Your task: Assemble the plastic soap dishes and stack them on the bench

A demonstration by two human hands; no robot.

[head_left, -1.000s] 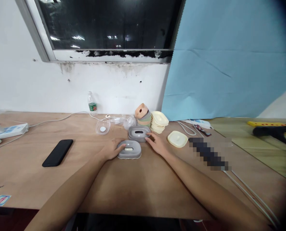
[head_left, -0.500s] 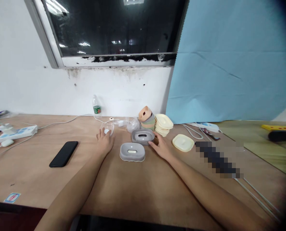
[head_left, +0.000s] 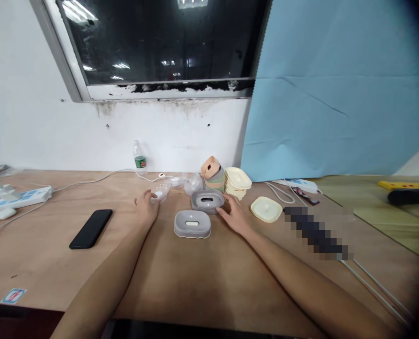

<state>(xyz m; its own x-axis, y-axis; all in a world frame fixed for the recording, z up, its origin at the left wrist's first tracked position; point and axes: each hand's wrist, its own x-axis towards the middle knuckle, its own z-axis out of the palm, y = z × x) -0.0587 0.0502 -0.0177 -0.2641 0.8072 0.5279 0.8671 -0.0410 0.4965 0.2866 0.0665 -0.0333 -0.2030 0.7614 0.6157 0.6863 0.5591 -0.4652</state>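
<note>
Right hand (head_left: 236,215), fingers parted, touches the rear dish (head_left: 206,202); left of it, half-curled left hand (head_left: 146,208), hold unclear, meets a clear bowl (head_left: 165,190) containing a white disc (head_left: 158,194).

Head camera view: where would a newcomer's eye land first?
Probably on the big light-blue, cloth-like sheet hanging at the right, beside the dark glass window. Next, two grey, rounded, plastic-looking dishes on the brown table, with the right hand's fingers at the farther one.
</note>
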